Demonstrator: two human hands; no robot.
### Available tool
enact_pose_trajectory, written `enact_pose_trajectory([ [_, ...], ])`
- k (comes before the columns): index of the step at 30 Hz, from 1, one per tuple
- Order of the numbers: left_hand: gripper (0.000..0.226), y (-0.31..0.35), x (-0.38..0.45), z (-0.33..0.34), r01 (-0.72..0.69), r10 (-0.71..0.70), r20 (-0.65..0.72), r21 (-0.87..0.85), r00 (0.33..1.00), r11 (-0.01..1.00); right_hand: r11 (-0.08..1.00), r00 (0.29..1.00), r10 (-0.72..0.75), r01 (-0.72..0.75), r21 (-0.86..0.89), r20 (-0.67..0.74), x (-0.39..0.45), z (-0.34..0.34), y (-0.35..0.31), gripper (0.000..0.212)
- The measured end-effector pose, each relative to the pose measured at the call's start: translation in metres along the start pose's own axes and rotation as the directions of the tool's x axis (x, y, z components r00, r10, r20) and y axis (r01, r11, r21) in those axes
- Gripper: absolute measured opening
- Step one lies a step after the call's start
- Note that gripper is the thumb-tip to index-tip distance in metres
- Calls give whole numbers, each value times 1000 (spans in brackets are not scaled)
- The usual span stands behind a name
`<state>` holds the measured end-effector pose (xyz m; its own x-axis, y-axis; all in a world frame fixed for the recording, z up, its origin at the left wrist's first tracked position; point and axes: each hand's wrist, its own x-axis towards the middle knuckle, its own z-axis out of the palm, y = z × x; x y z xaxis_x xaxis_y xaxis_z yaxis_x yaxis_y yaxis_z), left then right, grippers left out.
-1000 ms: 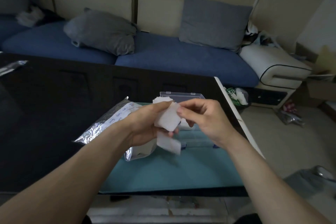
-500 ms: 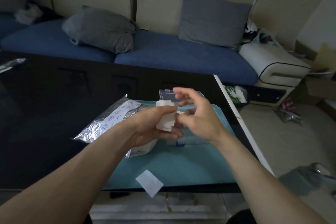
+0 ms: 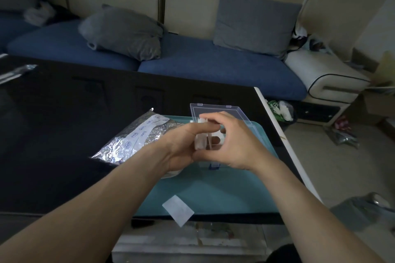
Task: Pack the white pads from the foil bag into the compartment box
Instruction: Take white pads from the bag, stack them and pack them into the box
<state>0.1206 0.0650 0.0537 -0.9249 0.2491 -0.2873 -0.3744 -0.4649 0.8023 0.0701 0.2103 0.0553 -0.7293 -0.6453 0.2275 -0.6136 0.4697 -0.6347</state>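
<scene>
My left hand grips a small stack of white pads above the teal mat. My right hand curls its fingers round the same stack from the right. Under both hands sits the clear compartment box with its lid standing open at the back; most of the box is hidden. The crumpled foil bag lies to the left, partly under my left wrist. One loose white pad lies at the mat's near edge, overhanging the table.
The dark table ends in a white edge at the right. A blue sofa with grey cushions runs behind it. Some foil packaging lies at the far left of the table.
One pad dropped from the stack and landed at the mat's near edge. My right hand opened, then closed on the pads again, and both hands sank closer to the box.
</scene>
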Motion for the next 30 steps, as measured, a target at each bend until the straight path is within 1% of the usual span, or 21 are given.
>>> enact_pose_trajectory([
  [2, 22, -2, -1, 4, -13, 13, 5, 42, 1000, 999, 999, 999, 17, -19, 47, 27, -1, 2, 1, 93],
  [4, 17, -2, -2, 6, -29, 29, 7, 54, 1000, 998, 983, 999, 31, -38, 181, 42, -2, 4, 2, 87],
  [5, 15, -3, -2, 7, -30, 30, 7, 47, 1000, 998, 977, 999, 26, -33, 210, 39, -2, 3, 1, 84],
  [6, 17, -4, -1, 6, -24, 24, 6, 35, 1000, 999, 979, 999, 11, -17, 202, 31, -2, 2, 1, 83],
  [7, 22, -5, 0, 5, -16, 16, -3, 29, 1000, 999, 983, 1000, -5, -1, 186, 30, -2, 2, 0, 87],
  [8, 26, -6, 1, 4, -8, 9, -32, 35, 999, 999, 985, 999, -8, 0, 174, 42, -1, 1, 1, 95],
  [10, 20, -7, 3, 1, -14, 24, -135, 77, 991, 997, 990, 994, 39, -51, 128, 99, -3, 0, 2, 112],
  [11, 15, -7, 3, -1, -15, 38, -195, 116, 980, 993, 993, 989, 72, -83, 83, 129, -5, -1, 2, 113],
  [13, 10, -7, 3, -4, 16, 45, -283, 209, 958, 978, 990, 975, 136, -139, 8, 173, -8, -3, 4, 104],
  [16, 8, -9, 2, -12, 93, 30, -348, 333, 937, 938, 966, 935, 253, -260, -7, 250, -16, -11, 8, 79],
  [18, 10, -12, 0, -14, 152, -24, -357, 334, 934, 930, 948, 891, 315, -310, -69, 328, -22, -12, 12, 58],
  [20, 10, -14, -2, -14, 183, -66, -351, 314, 934, 932, 939, 821, 341, -318, -131, 458, -30, -6, 11, 46],
  [22, 10, -16, -4, -15, 197, -74, -346, 335, 935, 922, 950, 755, 307, -282, -136, 580, -39, 10, 2, 43],
  [23, 9, -17, -4, -15, 197, -71, -345, 346, 936, 918, 961, 743, 270, -251, -118, 613, -44, 21, -2, 46],
  [24, 9, -18, -6, -15, 193, -68, -340, 350, 938, 917, 973, 751, 227, -201, -112, 621, -49, 32, -6, 52],
  [26, 11, -19, -8, -14, 185, -65, -327, 352, 943, 918, 987, 789, 126, -39, -156, 601, -56, 54, -7, 67],
  [27, 12, -19, -9, -13, 179, -59, -323, 356, 945, 917, 984, 802, 78, 35, -177, 593, -57, 64, -6, 69],
  [28, 12, -20, -10, -12, 173, -51, -321, 362, 946, 916, 980, 812, 40, 81, -180, 582, -57, 70, -6, 65],
  [30, 13, -21, -12, -10, 164, -38, -322, 376, 946, 912, 981, 835, 2, 105, -162, 550, -55, 75, -5, 43],
])
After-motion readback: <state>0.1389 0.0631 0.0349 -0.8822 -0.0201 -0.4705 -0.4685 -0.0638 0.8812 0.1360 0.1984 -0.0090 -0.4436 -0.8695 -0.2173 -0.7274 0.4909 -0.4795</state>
